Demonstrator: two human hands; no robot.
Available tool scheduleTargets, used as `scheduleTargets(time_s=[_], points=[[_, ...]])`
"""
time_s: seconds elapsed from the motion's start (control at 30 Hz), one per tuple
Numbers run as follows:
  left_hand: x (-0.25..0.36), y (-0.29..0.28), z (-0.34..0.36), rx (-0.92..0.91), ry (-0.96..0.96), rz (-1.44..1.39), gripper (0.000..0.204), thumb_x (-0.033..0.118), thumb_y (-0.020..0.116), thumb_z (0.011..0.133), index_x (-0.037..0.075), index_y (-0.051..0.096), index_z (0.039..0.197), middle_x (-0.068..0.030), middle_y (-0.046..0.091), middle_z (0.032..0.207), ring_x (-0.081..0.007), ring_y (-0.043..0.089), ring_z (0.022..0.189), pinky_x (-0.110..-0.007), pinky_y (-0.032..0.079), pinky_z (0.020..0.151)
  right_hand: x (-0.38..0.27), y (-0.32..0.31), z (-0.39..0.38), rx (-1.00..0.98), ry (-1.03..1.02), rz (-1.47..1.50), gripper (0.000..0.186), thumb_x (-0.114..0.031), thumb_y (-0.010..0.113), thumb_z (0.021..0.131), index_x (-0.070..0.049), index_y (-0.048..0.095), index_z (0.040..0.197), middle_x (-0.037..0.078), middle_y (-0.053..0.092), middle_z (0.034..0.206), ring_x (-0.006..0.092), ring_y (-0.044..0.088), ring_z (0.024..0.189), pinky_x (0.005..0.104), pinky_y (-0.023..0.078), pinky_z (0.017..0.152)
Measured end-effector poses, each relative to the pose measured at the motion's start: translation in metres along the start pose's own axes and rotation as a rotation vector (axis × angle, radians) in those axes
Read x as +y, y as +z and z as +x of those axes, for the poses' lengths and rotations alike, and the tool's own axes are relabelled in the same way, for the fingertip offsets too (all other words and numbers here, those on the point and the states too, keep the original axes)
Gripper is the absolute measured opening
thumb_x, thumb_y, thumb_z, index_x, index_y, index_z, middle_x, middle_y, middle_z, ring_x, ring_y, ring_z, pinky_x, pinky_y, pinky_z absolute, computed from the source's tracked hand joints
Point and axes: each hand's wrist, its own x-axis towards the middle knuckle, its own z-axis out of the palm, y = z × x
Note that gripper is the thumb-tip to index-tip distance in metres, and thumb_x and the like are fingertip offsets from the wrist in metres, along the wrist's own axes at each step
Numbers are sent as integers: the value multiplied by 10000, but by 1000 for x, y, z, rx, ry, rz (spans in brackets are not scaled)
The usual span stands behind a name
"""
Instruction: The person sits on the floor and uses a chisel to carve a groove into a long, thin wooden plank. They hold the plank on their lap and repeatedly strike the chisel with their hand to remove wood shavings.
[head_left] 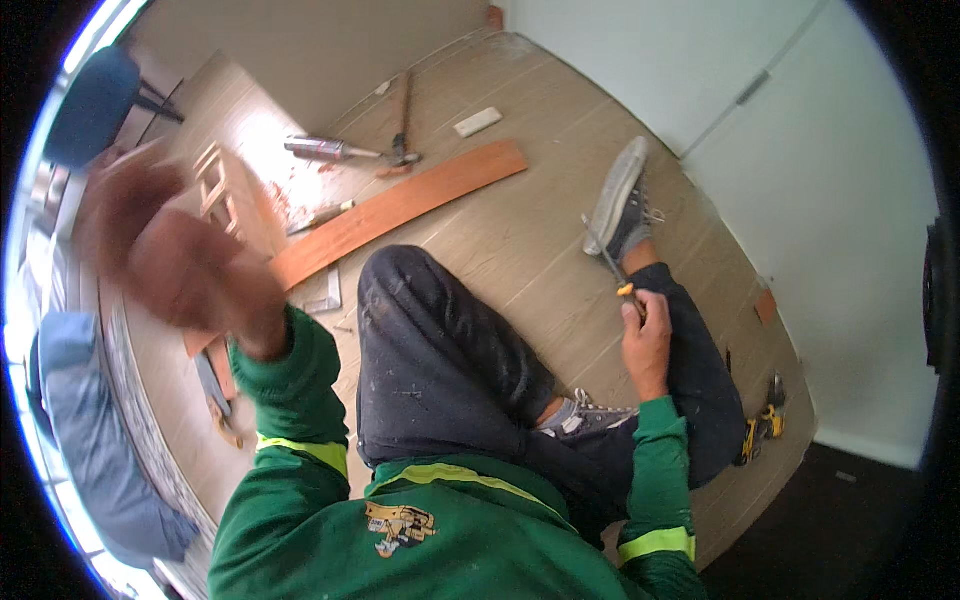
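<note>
My right hand (648,340) is closed around the handle of a screwdriver (626,290) with a yellow-and-dark grip, held over my right shin. Its thin metal shaft points up and away, ending beside my shoe (618,200). Raised at the left, my left hand (190,250) is smeared by motion, so its fingers and anything in them cannot be made out. Below and beyond that hand, a long reddish-brown wooden plank (410,210) lies on the floor. A metal square (328,290) rests by the plank's near edge.
A hammer (402,130), a sealant tube (318,149) and a white block (478,122) lie beyond the plank. A handsaw (212,385) is at the left. Near the white wall panel (800,200), a yellow-and-black power drill (765,425) lies at the right. A dark chair (95,105) stands far left.
</note>
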Motion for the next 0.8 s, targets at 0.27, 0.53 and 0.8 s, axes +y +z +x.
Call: scheduleTargets(time_s=[0.27,0.53,0.8], points=[[-118,18,-236,-1262,-664,-65,861,271,948,847,93,517,1570,-230,557,1468,-452,555,1381,-555,465,1181,-8,65,-17,-243,62,-176,289,-113,699,1030,24,598,1264,268,635,1217,485,611,1187,564,490,1009],[-134,91,-338,-1481,-434,291,1255,563,1009,650,49,418,1631,-277,394,1635,-500,378,1553,-638,362,1261,16,59,-16,-386,95,-303,352,-188,758,1000,27,609,1235,267,667,1173,478,640,1103,556,499,974],[-148,97,-323,-1612,-513,239,1095,561,987,679,124,531,1574,-171,572,1520,-421,513,1461,-607,493,1138,27,62,-5,-443,134,-227,385,-248,797,992,36,635,1196,257,705,1098,451,670,1024,542,522,916]])
